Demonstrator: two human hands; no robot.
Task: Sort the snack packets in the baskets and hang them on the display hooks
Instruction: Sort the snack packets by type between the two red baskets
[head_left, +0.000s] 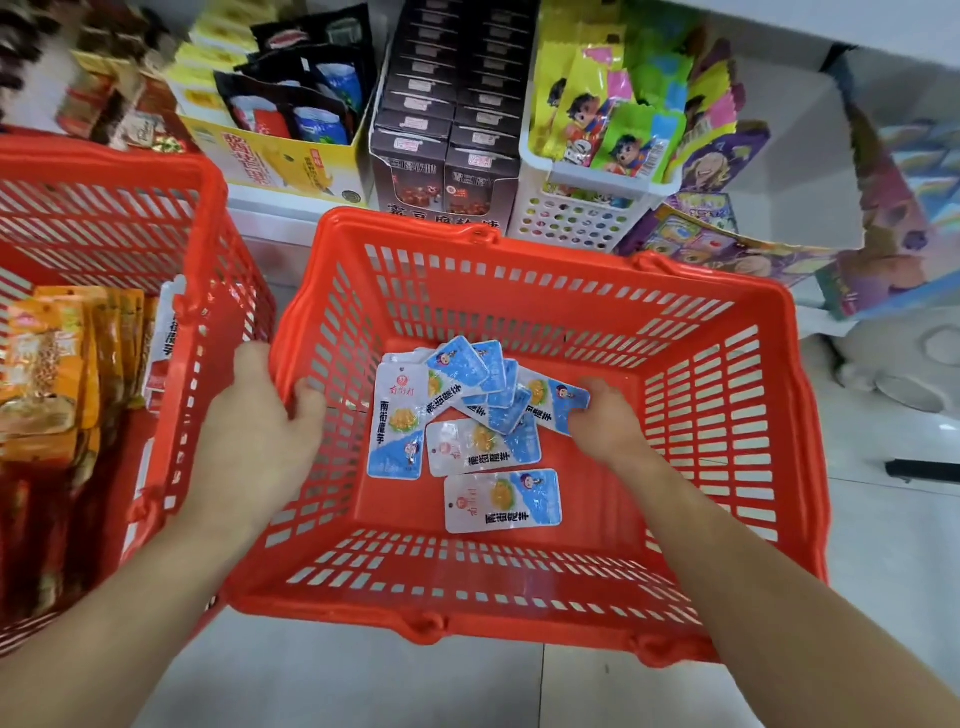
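A red plastic basket (727, 364) stands on the floor in the middle of the view. Several blue-and-white snack packets (501, 501) lie loose on its bottom. My left hand (260, 436) grips the basket's left rim, fingers curled over the edge. My right hand (605, 421) is down inside the basket and pinches the edge of one blue-and-white packet (550, 400) at the right of the pile. A second red basket (119, 208) at the left holds orange snack packets (47, 374) standing on edge.
Low shelf stock stands behind the baskets: a yellow carton (280, 161) of dark pouches, rows of dark brown boxes (447, 171), a white perforated bin (576, 218) of bright cartoon packets, and purple card packs (727, 244). Pale tiled floor (363, 686) lies in front.
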